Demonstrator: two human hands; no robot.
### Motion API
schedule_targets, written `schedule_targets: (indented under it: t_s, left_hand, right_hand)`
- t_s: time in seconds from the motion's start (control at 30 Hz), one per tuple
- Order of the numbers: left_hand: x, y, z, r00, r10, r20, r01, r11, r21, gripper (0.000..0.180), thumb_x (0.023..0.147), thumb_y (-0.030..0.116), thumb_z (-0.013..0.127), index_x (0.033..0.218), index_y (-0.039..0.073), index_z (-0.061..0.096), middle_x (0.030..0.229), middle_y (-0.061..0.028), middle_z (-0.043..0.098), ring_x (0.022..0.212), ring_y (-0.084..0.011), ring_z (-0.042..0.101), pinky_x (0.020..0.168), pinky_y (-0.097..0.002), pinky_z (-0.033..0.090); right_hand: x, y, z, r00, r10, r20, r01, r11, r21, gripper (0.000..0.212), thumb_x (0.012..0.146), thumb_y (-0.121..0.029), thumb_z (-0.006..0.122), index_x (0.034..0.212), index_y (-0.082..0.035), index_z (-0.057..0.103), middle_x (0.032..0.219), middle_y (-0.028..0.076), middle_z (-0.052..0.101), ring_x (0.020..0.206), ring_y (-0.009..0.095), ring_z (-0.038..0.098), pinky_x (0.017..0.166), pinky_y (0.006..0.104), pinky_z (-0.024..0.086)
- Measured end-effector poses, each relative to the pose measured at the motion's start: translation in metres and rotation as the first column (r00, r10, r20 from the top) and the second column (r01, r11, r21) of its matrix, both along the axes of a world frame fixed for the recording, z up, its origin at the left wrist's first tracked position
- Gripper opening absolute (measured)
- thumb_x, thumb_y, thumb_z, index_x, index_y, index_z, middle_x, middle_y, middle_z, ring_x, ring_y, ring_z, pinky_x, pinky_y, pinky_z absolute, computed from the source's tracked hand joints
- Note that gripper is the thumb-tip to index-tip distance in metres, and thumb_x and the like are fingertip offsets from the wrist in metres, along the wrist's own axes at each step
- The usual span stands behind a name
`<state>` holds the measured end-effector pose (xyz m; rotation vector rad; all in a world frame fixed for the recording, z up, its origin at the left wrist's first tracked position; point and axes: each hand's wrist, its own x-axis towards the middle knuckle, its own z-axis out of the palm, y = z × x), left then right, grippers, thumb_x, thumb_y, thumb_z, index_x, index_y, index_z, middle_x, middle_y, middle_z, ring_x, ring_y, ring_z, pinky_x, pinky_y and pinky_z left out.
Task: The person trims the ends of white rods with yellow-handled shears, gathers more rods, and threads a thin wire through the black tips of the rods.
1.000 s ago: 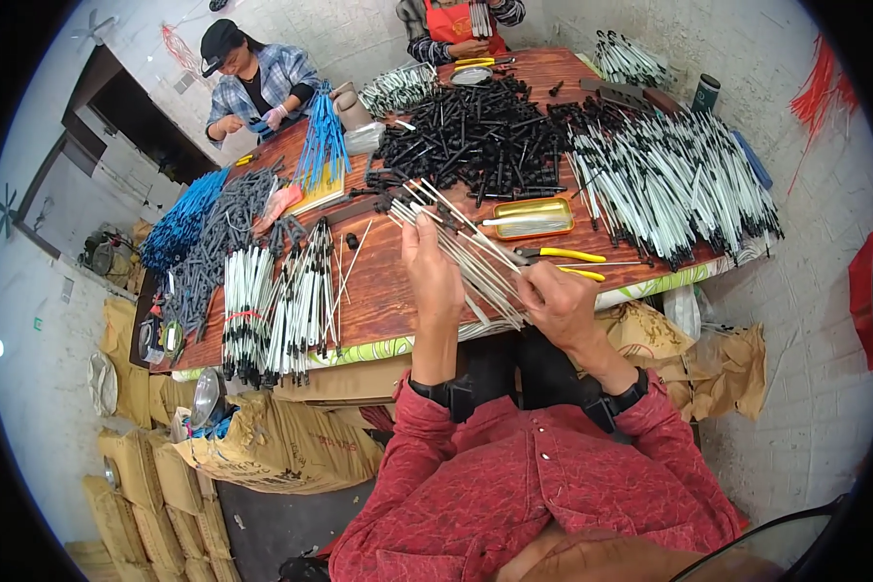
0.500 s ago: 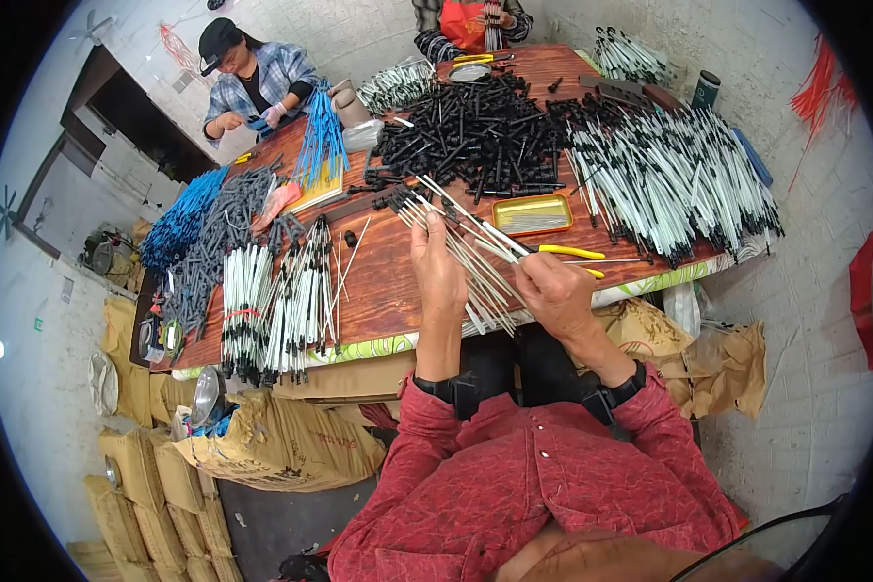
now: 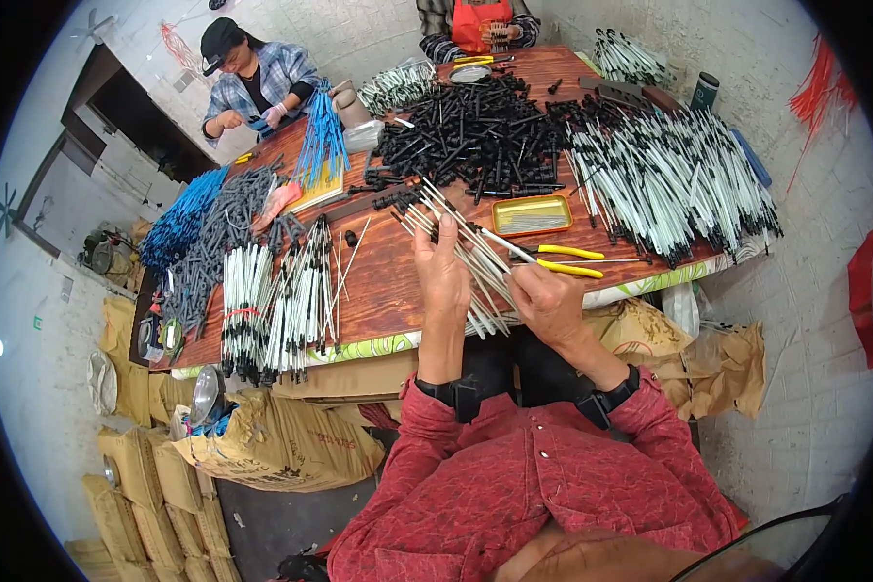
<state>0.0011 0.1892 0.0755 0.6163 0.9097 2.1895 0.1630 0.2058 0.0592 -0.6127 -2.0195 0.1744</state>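
My left hand point(image 3: 443, 267) is closed around a loose bundle of thin pale rods point(image 3: 482, 260), thumb on top. Dark tips show at the bundle's upper end. Close by on the right, my right hand point(image 3: 545, 303) pinches a white tube point(image 3: 507, 242) that slants up and to the left across the rods. Its far end lies among the rods, and I cannot tell whether it is joined to one. Yellow-handled pliers point(image 3: 570, 262) rest on the table just beyond my right hand. A yellow tin point(image 3: 532, 214) of thin metal pins sits above them.
On the wooden table point(image 3: 383, 281) lie black plastic fittings point(image 3: 475, 136), white black-tipped rods point(image 3: 669, 179), bundled white rods point(image 3: 247, 310), grey parts point(image 3: 228, 218) and blue rods point(image 3: 179, 218). Two people work across the table. Paper sacks point(image 3: 281, 436) stand at lower left.
My right hand has shifted slightly left and down, uncovering more of the pliers' handles. The rods in my left hand have tilted a little. The far person's hands have moved.
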Motion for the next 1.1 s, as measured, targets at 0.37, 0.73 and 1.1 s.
schedule_targets:
  t_s: [0.37, 0.73, 1.1]
  left_hand:
    - [-0.004, -0.008, 0.001, 0.986, -0.160, 0.048, 0.163, 0.986, -0.042, 0.020, 0.103, 0.022, 0.058, 0.120, 0.016, 0.052, 0.092, 0.0007, 0.062, 0.079, -0.0093, 0.060, 0.066, -0.0269, 0.049]
    - [0.007, -0.022, 0.017, 0.965, -0.256, 0.060, 0.257, 0.966, -0.014, 0.027, 0.101, 0.022, 0.061, 0.123, 0.010, 0.051, 0.091, -0.0029, 0.061, 0.080, -0.0107, 0.059, 0.068, -0.0252, 0.049]
    - [0.012, -0.039, 0.033, 0.854, -0.520, -0.019, 0.520, 0.850, 0.089, 0.022, 0.101, 0.011, 0.056, 0.123, 0.007, 0.052, 0.080, 0.0010, 0.046, 0.069, -0.0078, 0.040, 0.066, -0.0213, 0.039]
  right_hand:
    - [0.004, 0.000, 0.016, 0.991, -0.044, -0.129, 0.048, 0.999, 0.024, 0.011, 0.080, -0.004, 0.072, 0.080, -0.004, 0.060, 0.073, 0.011, 0.060, 0.061, 0.029, 0.063, 0.053, 0.0374, 0.047]
    - [0.003, -0.002, -0.012, 0.975, 0.104, -0.198, -0.188, 0.863, -0.470, 0.006, 0.082, -0.005, 0.066, 0.084, -0.002, 0.062, 0.070, 0.011, 0.058, 0.057, 0.019, 0.058, 0.053, 0.0331, 0.045]
    - [0.019, 0.005, 0.047, 0.976, -0.087, -0.200, 0.110, 0.988, 0.106, 0.031, 0.083, -0.012, 0.068, 0.114, -0.007, 0.063, 0.103, 0.013, 0.067, 0.089, 0.034, 0.066, 0.078, 0.0382, 0.054]
